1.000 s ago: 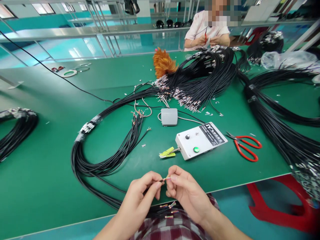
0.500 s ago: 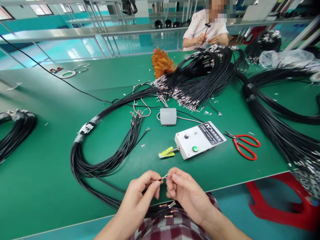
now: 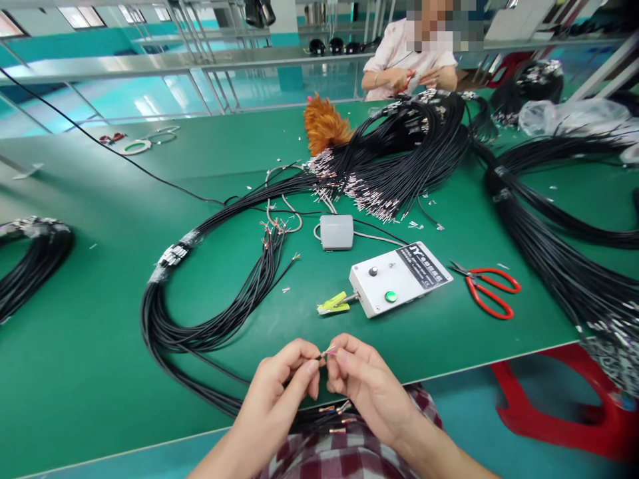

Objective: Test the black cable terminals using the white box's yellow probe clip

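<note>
My left hand pinches the black sheath of a cable near its stripped end, just above the table's front edge. Thin coloured wires fan out of that end, and my right hand grips them between thumb and forefinger. Below both hands, more cable ends with bared coloured wires lie over my lap. A bundle of black cables curves round on the left, bound with clear wrap. Beyond my hands sits a white control box with a knob, a green button and a yellow-taped clip at its front.
Red-handled scissors lie right of the box, and a grey box behind it. Large cable bundles fill the far middle and right, beside an orange duster. A co-worker sits opposite. A red stool stands at lower right.
My right hand has shifted slightly left, closer to my left fingertips, along the wires. The left hand stays in place. Across the table, the co-worker's hands have moved a little.
</note>
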A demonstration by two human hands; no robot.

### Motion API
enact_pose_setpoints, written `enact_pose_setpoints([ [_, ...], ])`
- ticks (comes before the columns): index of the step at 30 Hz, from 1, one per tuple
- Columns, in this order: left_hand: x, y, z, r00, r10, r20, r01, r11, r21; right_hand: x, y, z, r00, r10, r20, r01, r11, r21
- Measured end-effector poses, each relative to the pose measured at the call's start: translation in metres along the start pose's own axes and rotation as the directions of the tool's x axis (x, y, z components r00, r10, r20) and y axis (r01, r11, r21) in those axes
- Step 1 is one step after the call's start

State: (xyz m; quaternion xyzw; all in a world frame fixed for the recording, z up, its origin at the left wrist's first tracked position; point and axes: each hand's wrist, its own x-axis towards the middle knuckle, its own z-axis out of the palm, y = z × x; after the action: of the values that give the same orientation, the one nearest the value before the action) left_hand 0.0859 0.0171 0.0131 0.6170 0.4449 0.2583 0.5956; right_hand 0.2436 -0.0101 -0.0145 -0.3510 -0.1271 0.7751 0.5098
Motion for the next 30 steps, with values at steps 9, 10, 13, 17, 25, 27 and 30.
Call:
enact_pose_setpoints([
  [9,-0.001,-0.001,0.000,1.000,-0.011,0.001,0.011,0.999,-0.042,0.001,-0.001,0.005,0.998,-0.041,-0.037,0.041,0.999,-0.023],
  [10,-0.001,-0.001,0.000,1.000,-0.010,0.003,0.011,0.999,-0.042,0.001,-0.002,0.005,0.999,-0.041,-0.037,0.040,0.999,-0.025],
  [13,-0.001,-0.001,0.000,1.000,-0.016,-0.004,0.016,0.999,-0.045,0.001,-0.003,0.005,0.998,-0.048,-0.045,0.046,0.998,-0.042],
  [17,-0.001,-0.002,0.000,1.000,-0.015,-0.014,0.014,0.998,-0.062,0.001,0.000,0.006,0.994,-0.089,-0.063,0.083,0.993,-0.086],
  [25,-0.001,-0.004,0.002,1.000,-0.012,-0.029,0.011,1.000,-0.019,-0.001,-0.004,0.000,0.974,-0.223,-0.043,0.183,0.883,-0.433],
  [27,-0.002,-0.003,0.002,0.999,0.020,-0.029,-0.018,0.999,0.047,-0.003,-0.008,-0.003,0.958,-0.285,-0.019,0.243,0.847,-0.473],
  [30,-0.003,-0.001,0.002,0.998,0.059,-0.031,-0.055,0.990,0.130,-0.004,-0.008,-0.003,0.945,-0.325,0.032,0.301,0.827,-0.475],
])
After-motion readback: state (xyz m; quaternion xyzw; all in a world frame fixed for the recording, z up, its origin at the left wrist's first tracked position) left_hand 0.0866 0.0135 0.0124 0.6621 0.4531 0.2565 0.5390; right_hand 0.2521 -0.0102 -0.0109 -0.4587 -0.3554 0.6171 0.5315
